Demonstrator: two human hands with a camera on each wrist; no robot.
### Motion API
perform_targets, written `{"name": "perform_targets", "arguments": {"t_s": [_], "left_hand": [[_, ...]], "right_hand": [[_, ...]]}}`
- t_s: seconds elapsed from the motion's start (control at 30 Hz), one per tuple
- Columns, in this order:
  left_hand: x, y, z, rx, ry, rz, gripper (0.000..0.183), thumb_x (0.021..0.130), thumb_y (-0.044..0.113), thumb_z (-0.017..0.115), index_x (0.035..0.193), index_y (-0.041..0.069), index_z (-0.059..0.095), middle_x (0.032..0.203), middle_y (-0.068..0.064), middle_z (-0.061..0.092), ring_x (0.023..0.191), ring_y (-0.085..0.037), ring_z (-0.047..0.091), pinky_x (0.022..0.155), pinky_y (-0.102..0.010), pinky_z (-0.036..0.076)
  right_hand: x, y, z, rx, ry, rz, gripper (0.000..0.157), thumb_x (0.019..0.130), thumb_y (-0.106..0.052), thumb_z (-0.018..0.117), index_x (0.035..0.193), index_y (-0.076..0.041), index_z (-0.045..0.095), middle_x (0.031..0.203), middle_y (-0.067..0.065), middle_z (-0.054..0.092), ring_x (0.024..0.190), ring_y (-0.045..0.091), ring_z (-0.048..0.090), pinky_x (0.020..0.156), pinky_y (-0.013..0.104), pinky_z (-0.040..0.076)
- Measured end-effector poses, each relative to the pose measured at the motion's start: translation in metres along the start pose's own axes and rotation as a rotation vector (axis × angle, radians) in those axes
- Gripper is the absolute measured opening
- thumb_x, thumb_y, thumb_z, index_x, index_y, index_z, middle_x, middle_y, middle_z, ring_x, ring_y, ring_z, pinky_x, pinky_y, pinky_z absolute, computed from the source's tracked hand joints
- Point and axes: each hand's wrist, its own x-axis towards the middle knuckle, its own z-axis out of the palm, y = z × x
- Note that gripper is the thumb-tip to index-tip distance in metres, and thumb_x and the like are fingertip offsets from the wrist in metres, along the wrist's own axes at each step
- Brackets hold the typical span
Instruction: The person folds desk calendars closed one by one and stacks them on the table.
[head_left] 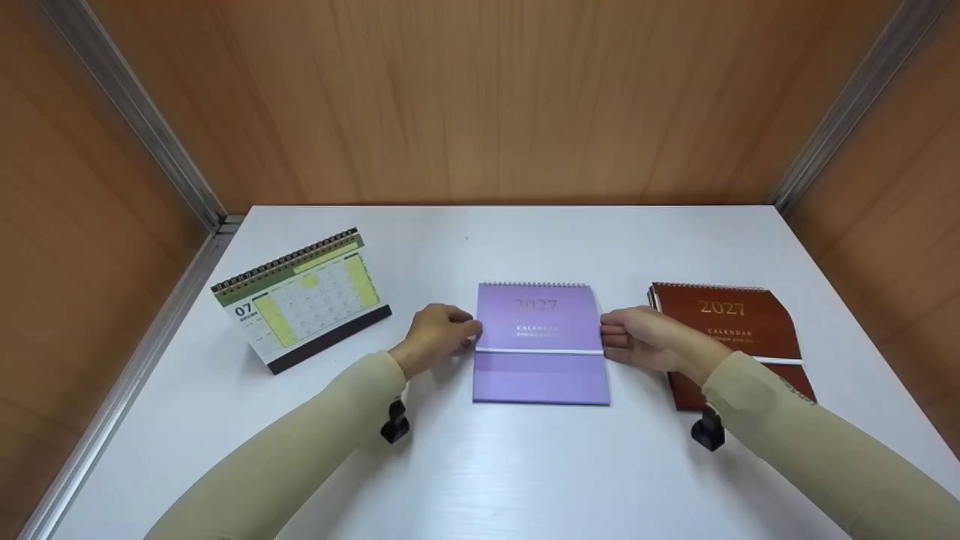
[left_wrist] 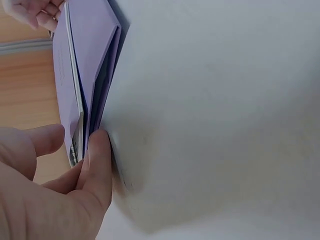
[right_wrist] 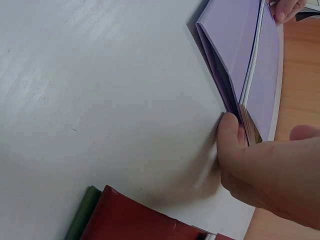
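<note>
A purple 2027 calendar (head_left: 540, 379) lies on the white table between both hands, its spiral binding at the far edge. My left hand (head_left: 436, 335) is at its left side, fingers bent a little and touching the edge; in the left wrist view the purple calendar (left_wrist: 92, 30) has slightly parted layers. My right hand (head_left: 649, 337) meets the opposite side with fingers nearly straight against the edge. From the right wrist view, the fingertips at the purple calendar (right_wrist: 227, 35) are partly hidden behind the hand.
On the right lies a dark red 2027 calendar (head_left: 750, 326), partly under the right forearm. A desk calendar (head_left: 315, 300) showing 07 stands propped at the left. Wooden panels (head_left: 480, 97) enclose the white table (head_left: 465, 480) at the back and sides.
</note>
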Motion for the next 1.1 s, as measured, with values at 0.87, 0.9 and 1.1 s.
{"name": "perform_targets", "arguments": {"t_s": [0.87, 0.9, 1.1], "left_hand": [[0.0001, 0.0027, 0.0002, -0.4, -0.132, -0.186, 0.032, 0.091, 0.006, 0.057, 0.118, -0.011, 0.059, 0.108, -0.015, 0.067, 0.099, -0.019, 0.064, 0.096, -0.032, 0.051], [-0.0001, 0.003, -0.0001, -0.406, -0.136, -0.187, 0.034, 0.091, 0.006, 0.056, 0.12, -0.011, 0.057, 0.111, -0.015, 0.066, 0.102, -0.019, 0.064, 0.097, -0.032, 0.05], [0.0001, 0.0038, -0.0006, -0.405, -0.146, -0.194, 0.035, 0.091, 0.005, 0.055, 0.122, -0.01, 0.056, 0.117, -0.014, 0.063, 0.109, -0.019, 0.06, 0.101, -0.032, 0.048]], "right_hand": [[0.0036, -0.0047, 0.0053, -0.004, -0.022, 0.054, 0.038, 0.099, -0.019, 0.043, 0.13, 0.003, 0.043, 0.123, 0.012, 0.054, 0.113, 0.024, 0.053, 0.105, 0.037, 0.041], [0.0039, -0.0049, 0.0055, -0.003, -0.022, 0.054, 0.04, 0.099, -0.02, 0.043, 0.132, 0.004, 0.042, 0.125, 0.013, 0.053, 0.116, 0.024, 0.052, 0.106, 0.037, 0.041], [0.0043, -0.007, 0.0092, -0.002, 0.002, 0.044, 0.042, 0.098, -0.02, 0.044, 0.133, 0.003, 0.041, 0.13, 0.012, 0.048, 0.12, 0.024, 0.048, 0.109, 0.036, 0.038]]}}
